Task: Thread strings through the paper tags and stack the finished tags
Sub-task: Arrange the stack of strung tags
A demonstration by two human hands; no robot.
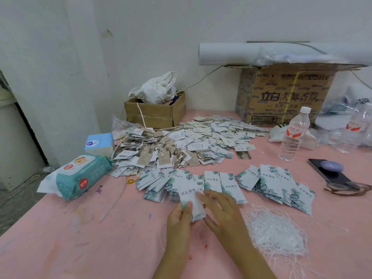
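A leaf-printed paper tag (191,200) is held over the front middle of the pink table (100,248), pinched at its lower left edge by the left hand (179,218). Its right side is touched by the loosely spread fingers of the right hand (221,210). Fanned tags (269,184) are laid just behind it, and a heap of white strings (275,230) lies to the right.

Pale tags (269,184) printed with teal-green leaves lie on the pink table (80,248), white strings (275,232) toward its right edge, a teal wipes pack (80,176) toward its left edge.
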